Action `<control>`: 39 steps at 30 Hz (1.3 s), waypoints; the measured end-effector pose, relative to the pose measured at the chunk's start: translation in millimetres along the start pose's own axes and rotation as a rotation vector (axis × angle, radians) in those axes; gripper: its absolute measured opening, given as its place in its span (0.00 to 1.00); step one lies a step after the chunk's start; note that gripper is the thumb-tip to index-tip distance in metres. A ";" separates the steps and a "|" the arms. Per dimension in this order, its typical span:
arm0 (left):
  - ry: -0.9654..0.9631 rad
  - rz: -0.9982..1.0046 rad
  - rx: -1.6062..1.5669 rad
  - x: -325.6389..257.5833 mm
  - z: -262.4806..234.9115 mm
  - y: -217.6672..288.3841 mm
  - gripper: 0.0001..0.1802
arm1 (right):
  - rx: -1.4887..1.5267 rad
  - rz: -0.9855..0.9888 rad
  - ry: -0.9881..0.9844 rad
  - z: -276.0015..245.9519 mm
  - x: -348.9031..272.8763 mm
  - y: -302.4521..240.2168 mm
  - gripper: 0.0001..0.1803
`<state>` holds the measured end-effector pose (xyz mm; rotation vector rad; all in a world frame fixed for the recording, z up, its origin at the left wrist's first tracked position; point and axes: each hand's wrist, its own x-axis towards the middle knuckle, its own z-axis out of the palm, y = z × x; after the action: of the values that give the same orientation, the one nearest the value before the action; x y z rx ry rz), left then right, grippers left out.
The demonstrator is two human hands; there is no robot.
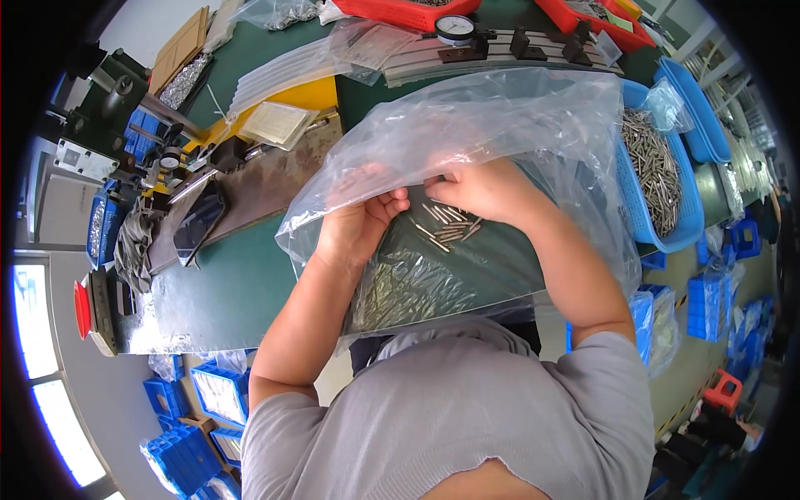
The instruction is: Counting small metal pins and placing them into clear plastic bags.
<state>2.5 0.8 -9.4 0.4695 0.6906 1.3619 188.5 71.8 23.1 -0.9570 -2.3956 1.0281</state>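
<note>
A large clear plastic bag [500,104] lies spread over the green tabletop in front of me, its upper layer raised over my hands. My left hand [357,223] is at the bag's edge, palm turned inward and fingers curled; the upper fingers show only dimly through the film. Close by on the right, my right hand [483,190] is closed in a pinch, its fingertips partly hidden under the plastic. What either hand holds cannot be made out. Several slim metal pins [450,225] lie loose just below and between the hands.
A blue basket [685,237] full of metal pins stands at the right. Behind the bag are a slotted metal rail [500,58] with a dial gauge [455,29] and red trays [392,12]. A dark phone [200,218] and bench-top measuring stand [117,92] are at left.
</note>
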 end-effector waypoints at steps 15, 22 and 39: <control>-0.005 -0.035 0.034 -0.7 1.0 -1.3 0.08 | 0.452 0.053 0.059 -6.0 -1.3 0.0 0.05; -0.005 -0.054 0.035 -1.1 2.3 -1.5 0.08 | 0.586 -0.093 0.119 0.6 0.8 -4.5 0.06; -0.034 -0.064 -0.010 -1.9 1.1 -2.0 0.08 | 0.595 -0.099 0.107 12.9 2.2 -3.7 0.05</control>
<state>4.6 -1.3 -9.6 0.4583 0.6654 1.2934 178.2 65.1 17.4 -0.6467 -1.8509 1.4842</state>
